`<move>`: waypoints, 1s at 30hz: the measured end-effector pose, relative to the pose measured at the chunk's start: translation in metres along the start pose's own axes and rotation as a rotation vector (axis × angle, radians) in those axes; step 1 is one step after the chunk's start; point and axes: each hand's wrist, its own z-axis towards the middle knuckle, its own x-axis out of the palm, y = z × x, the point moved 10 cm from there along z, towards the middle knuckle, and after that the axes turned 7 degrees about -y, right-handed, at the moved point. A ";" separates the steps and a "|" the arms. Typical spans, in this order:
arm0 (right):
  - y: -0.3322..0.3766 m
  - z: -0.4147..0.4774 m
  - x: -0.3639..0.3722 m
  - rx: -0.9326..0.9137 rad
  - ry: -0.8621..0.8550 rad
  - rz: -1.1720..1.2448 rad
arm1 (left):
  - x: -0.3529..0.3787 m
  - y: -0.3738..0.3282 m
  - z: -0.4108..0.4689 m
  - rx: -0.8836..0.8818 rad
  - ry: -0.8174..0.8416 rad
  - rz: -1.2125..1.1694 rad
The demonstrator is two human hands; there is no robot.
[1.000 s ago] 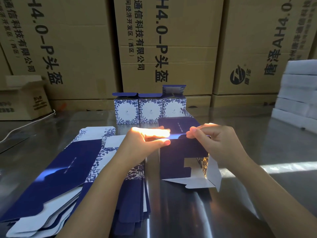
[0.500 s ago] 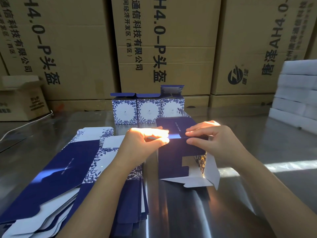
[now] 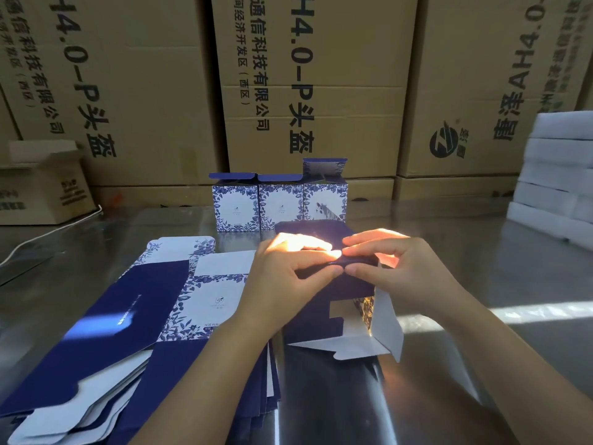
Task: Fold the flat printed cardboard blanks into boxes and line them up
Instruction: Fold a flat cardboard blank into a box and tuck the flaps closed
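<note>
A half-folded navy box blank point(image 3: 324, 313) lies on its side on the steel table point(image 3: 481, 277), its white bottom flaps splayed toward me. My left hand point(image 3: 288, 274) and my right hand point(image 3: 394, 268) both pinch its upper far edge, fingertips almost meeting in a patch of sunlight. A fanned stack of flat blue-and-white blanks point(image 3: 134, 319) lies to the left, partly under my left forearm. Three folded floral boxes point(image 3: 279, 203) stand in a row at the back, the right one with its lid flap up.
Large brown shipping cartons point(image 3: 305, 91) wall off the back of the table. A small open carton point(image 3: 41, 184) and a white cable sit at the far left. White foam blocks point(image 3: 555, 181) are stacked at the right edge.
Both hands have drawn closer together along the blank's upper edge, and the far panel has folded down a little. The blank has stayed in place on the table.
</note>
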 end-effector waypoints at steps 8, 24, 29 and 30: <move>-0.014 0.003 -0.010 0.091 -0.067 0.074 | 0.000 0.006 0.002 -0.018 -0.049 -0.021; -0.078 -0.009 -0.001 0.548 -0.015 0.146 | -0.005 0.014 0.002 -0.045 -0.060 0.053; -0.095 -0.041 0.036 0.469 0.659 -0.512 | -0.017 0.031 0.003 -0.178 -0.131 0.118; -0.090 -0.044 0.039 0.461 0.683 -0.497 | -0.019 0.036 0.002 -0.216 -0.140 0.127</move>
